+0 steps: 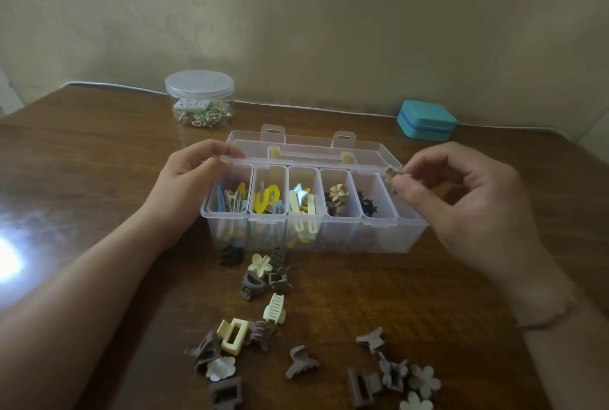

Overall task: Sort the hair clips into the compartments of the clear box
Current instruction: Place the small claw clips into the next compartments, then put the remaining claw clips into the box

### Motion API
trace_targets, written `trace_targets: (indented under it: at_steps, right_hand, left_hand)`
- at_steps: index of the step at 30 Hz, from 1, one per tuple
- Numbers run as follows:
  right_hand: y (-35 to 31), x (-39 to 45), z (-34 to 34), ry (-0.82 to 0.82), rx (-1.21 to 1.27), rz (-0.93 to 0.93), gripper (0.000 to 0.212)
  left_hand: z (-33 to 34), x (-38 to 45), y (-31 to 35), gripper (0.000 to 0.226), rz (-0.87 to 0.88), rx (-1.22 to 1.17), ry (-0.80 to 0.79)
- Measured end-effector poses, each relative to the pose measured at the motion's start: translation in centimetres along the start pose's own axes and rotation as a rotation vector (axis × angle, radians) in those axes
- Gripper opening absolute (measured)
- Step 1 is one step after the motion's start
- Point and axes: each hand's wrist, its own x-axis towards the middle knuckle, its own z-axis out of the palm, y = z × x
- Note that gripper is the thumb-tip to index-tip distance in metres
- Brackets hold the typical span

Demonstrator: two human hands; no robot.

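Clear box (389, 238) in the middle of the frame, on the brown worktop (99, 178), lid flipped open at the back. Six slots in a row. Bright flat clips in the three left slots, a tan flower clip and brown ones in the fourth, dark ones in the fifth. Last slot on the right: looks bare, but hard to tell through the plastic.

Left hand (194, 178) at the left end of the box, fingers curled over the back corner, holding the box steady. Right hand (461, 192) at the right of the frame, thumb and fingers pinched on a small brown clip (391, 175), held up just over the right end of the box.

Lots of clips (263, 310) loose on the worktop in the lower part of the frame: brown, cream, grey, some shaped like flowers. Round jar (200, 99) at upper left and teal case (426, 120) at upper right, both well apart from the box.

Step in hand, as a guess: dropping the small brown clip into a slot. Sorting maybe half done, with many clips left outside.

Next move calls for: picking the right slot, likely the fourth with the other brown ones or the last one, moving the clip over it, then opening the pinch. Then reaching down for one more from the pile, one at a time.
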Motion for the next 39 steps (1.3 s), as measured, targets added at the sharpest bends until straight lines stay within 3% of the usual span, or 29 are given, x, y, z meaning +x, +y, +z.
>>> trace_targets:
  at_steps: [3,7,9,11,14,19,28,31,35,39]
  right_hand:
    - [0.8,-0.1,0.5,-0.02,-0.117,-0.005,0.018]
    - [0.3,-0.3,-0.5,0.038,-0.053,-0.083,0.013]
    - [-0.3,-0.7,-1.0,-0.177,0.038,-0.158,0.011]
    - [-0.8,-1.1,-1.2,-0.537,0.077,-0.18,0.008]
    - [-1.1,-1.3,-0.8,-0.912,-0.086,-0.157,0.015]
    - [-1.3,-1.3,0.1,-1.083,-0.204,-0.198,0.024]
    - [-0.9,-1.1,-0.2,-0.947,-0.103,-0.114,0.017]
    - [-1.0,-1.0,-0.6,-0.623,0.115,-0.109,0.015]
    - [-0.7,-0.2,0.0,-0.11,0.115,-0.062,0.011]
    - [0.8,0.0,0.9,-0.037,-0.038,0.065,0.023]
  left_hand:
    - [-0.1,0.0,0.0,0.024,-0.002,0.003,-0.004]
    - [-0.1,0.0,0.0,0.023,0.0,0.003,-0.006]
    - [-0.1,-0.1,0.0,0.023,0.0,0.005,-0.006]
    - [0.0,-0.1,0.0,0.023,0.0,0.007,-0.005]
    - [-0.1,0.0,-0.1,0.023,0.006,0.01,-0.005]
    - [-0.1,0.1,-0.3,0.022,0.001,0.0,-0.001]
    - [-0.1,0.1,-0.2,0.024,0.003,0.008,0.004]
    - [-0.1,0.1,-0.2,0.022,-0.004,0.01,0.004]
    - [0.0,0.0,-0.2,0.021,0.0,0.01,0.0]
    - [-0.1,0.1,-0.2,0.023,-0.004,0.006,0.004]
